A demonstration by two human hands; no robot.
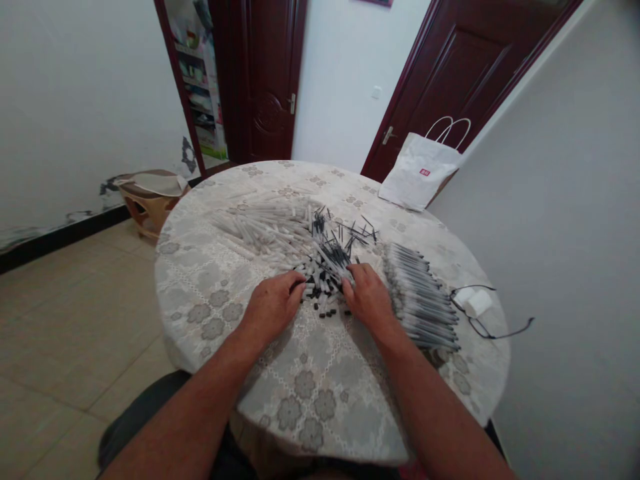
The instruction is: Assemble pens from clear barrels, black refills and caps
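Two bare hands over the middle of the round table (pixel 310 410), both reaching in from the near edge with fingers curled. Left hand (pixel 274 299) at the left side of a heap of short black-and-white pieces (pixel 320 283), thumb and forefinger close together around something dark; too small to make out whether cap or shadow. Right hand (pixel 367 293) at the right side of the same heap, fingertips against pale pieces; impossible to say whether pinching one or only touching. Among and just in front of the heap, loose black caps (pixel 327 313), on the side towards the near edge. Beyond, towards the far edge, a tangle of thin dark rods (pixel 334 252). To the left of these, a broad spread of whitish tubes (pixel 265 227), reaching towards the far left edge. Right of the right hand, many grey-and-white pen-like sticks (pixel 423 297), laid side by side, dark tips towards the right edge. Near that edge, dark-framed glasses (pixel 479 327) with a small white case (pixel 479 303). At the far right edge, upright, a white paper bag (pixel 423 167).
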